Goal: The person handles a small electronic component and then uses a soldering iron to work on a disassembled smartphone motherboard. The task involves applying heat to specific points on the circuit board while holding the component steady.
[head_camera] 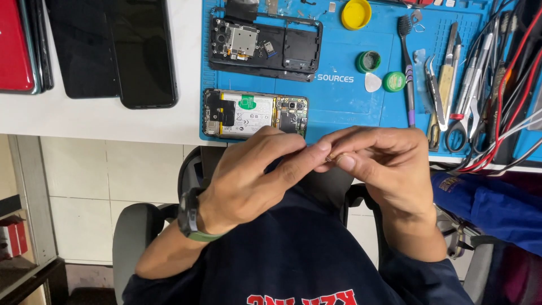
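My left hand (257, 175) and my right hand (381, 164) meet fingertip to fingertip in front of my chest, just below the table edge. Between the pinched fingers sits a very small brownish part (333, 156), too small to identify; which hand carries it is unclear. A dark watch with a green strap is on my left wrist. Right above my hands lies an opened phone (255, 113) with its battery and boards exposed, on a blue work mat (344, 101). A black phone back frame (265, 44) lies further back on the mat.
Two dark phones (113, 51) and a red one (14, 45) lie on the white table at left. On the mat's right are a brush (407, 62), tweezers, scissors (456, 121), a yellow cap (356, 13), small green tins and red and black cables (508, 85). A blue cloth (491, 206) hangs at right.
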